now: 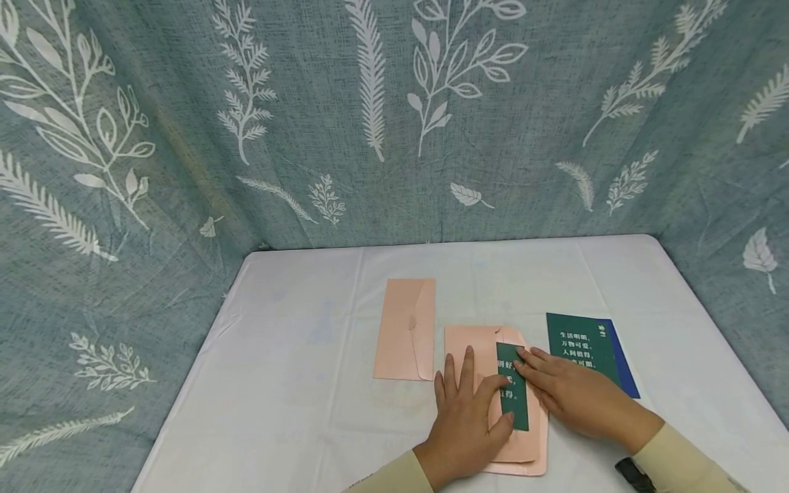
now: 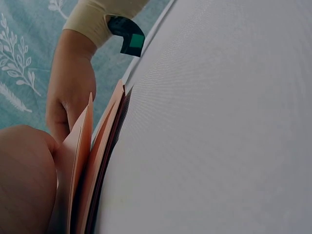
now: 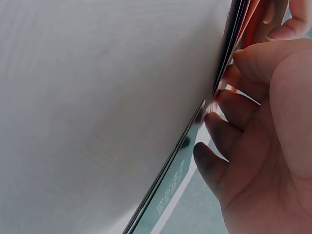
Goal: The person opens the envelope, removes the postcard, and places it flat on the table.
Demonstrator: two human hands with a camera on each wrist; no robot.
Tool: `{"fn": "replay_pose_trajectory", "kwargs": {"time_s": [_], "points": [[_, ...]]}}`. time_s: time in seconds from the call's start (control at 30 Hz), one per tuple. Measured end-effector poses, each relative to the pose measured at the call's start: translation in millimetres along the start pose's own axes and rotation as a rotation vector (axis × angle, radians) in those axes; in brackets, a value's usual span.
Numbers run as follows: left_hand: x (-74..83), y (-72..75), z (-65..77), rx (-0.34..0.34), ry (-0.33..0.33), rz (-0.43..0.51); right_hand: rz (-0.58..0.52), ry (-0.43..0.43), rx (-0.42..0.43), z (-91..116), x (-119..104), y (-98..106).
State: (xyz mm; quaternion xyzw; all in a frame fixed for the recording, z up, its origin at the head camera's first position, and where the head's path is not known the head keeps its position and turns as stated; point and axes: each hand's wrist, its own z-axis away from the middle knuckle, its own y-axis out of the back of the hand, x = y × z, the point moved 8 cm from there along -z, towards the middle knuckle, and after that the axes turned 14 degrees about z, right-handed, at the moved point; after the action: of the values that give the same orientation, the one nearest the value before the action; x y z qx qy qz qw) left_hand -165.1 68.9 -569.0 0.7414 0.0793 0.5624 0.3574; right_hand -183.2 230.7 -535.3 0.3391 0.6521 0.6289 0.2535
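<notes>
A dark green card (image 1: 514, 411) with white characters lies partly inside a pink envelope (image 1: 518, 452). Its left part is hidden under the envelope's front. My left hand (image 1: 465, 428) rests on the envelope with fingers spread, index finger and thumb touching the card. From the other side, my right hand (image 1: 582, 397) lays its straight fingers on the card's right edge and the flap. More pink paper lies beneath the envelope. In the left wrist view the pink envelopes (image 2: 100, 151) show edge-on, with a gap between layers.
To the left, another pink envelope (image 1: 397, 332) lies flat on the white table (image 1: 277, 383). A green card (image 1: 582, 332) overlaps a blue card (image 1: 625, 366) at the right, partly behind my right hand. A leaf-patterned curtain (image 1: 308, 116) borders the table.
</notes>
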Motion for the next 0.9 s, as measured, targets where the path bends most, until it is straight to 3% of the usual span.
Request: {"fn": "replay_pose_trajectory", "kwargs": {"time_s": [0.9], "points": [[-3.2, -1.6, 0.9, 0.007, -0.006, 0.011, -0.025, -0.050, -0.011, 3, 12, -5]]}}
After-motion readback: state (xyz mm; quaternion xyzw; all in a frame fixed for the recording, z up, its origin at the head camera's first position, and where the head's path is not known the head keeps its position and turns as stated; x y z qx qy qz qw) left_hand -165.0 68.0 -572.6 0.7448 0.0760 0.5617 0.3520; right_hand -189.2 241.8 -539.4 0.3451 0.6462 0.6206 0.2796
